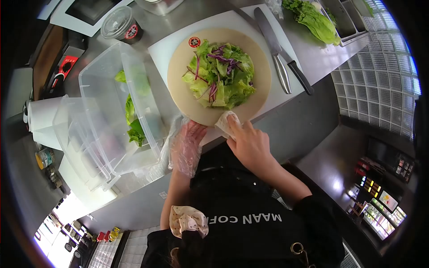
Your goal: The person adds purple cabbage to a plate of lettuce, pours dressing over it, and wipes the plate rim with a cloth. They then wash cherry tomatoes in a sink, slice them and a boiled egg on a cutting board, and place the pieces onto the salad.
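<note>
A round beige plate (178, 91) holds a salad (223, 76) of torn green lettuce and purple cabbage strips. At its near rim, my left hand (187, 145) in a clear plastic glove holds the edge, with its fingertips partly hidden by the rim. My bare right hand (250, 145) presses a folded white wipe (227, 124) against the rim just to the right; the fingers are closed on it. The plate rests on a white cutting board (161, 56), whose right side bears a silver-handled knife (272, 49) and a black-handled knife (298, 76).
Left of the board stands a clear plastic bin (103, 85) with some lettuce leaves (133, 120) inside. Behind it is a lidded dark cup (123, 27). A lettuce head (315, 22) lies at the back right beside metal trays (351, 22). The counter's front edge runs close to my body.
</note>
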A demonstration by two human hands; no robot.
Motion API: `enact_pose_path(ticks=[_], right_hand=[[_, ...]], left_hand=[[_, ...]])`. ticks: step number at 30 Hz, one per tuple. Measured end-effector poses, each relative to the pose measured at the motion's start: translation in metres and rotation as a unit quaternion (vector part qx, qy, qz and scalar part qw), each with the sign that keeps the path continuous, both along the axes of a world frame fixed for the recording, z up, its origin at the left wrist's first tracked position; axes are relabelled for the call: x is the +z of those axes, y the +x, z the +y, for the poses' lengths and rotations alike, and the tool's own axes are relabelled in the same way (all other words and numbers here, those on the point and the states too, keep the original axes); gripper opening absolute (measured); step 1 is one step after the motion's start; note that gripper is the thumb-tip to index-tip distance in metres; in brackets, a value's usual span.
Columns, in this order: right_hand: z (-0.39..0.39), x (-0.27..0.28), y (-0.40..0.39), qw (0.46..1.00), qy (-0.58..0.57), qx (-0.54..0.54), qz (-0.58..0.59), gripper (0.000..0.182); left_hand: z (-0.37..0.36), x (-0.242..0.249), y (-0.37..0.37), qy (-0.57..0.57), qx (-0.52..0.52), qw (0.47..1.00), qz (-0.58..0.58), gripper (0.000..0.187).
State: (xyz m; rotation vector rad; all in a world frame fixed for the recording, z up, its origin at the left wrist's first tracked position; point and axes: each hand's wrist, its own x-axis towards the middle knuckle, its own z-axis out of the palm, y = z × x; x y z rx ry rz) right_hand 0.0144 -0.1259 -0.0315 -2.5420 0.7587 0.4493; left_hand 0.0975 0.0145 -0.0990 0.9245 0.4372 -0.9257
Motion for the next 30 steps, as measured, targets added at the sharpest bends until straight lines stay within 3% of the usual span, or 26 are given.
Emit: enact_pose_path(ticks=[4,6,9,13,16,21,26,30], right_hand=[[0.011,-0.007,0.014,1.0,0.005,0.01,-0.01,0.057],[0.005,0.001,0.008,1.0,0.018,0.021,0.005,0.055],[-0.023,-0.001,-0.027,0.998,0.015,-0.001,-0.068,0.054],[-0.042,-0.003,-0.022,0.997,-0.017,-0.041,-0.057,0.051],[-0.022,-0.005,-0.014,0.997,-0.004,0.037,-0.06,0.05],[-0.073,-0.002,-0.033,0.997,-0.017,-0.038,-0.064,0.052],[-0.1,-0.006,-0.03,0.995,-0.031,-0.031,-0.085,0.045],[-0.112,-0.01,-0.034,0.991,0.023,0.056,-0.116,0.046]], left_hand=[[0.001,-0.009,-0.002,-0.005,-0.004,1.0,-0.006,0.044],[-0.006,-0.002,0.0,0.052,0.0,0.999,-0.002,0.039],[-0.008,0.002,-0.001,0.073,0.021,0.997,0.0,0.038],[-0.006,-0.003,-0.001,0.048,-0.014,0.999,-0.015,0.037],[-0.012,0.001,0.0,0.042,-0.002,0.999,-0.02,0.04],[-0.01,-0.005,-0.005,0.062,0.008,0.997,-0.035,0.039],[-0.017,0.004,-0.006,0.082,0.03,0.996,-0.025,0.038],[-0.025,0.009,-0.016,0.11,0.069,0.991,-0.014,0.034]])
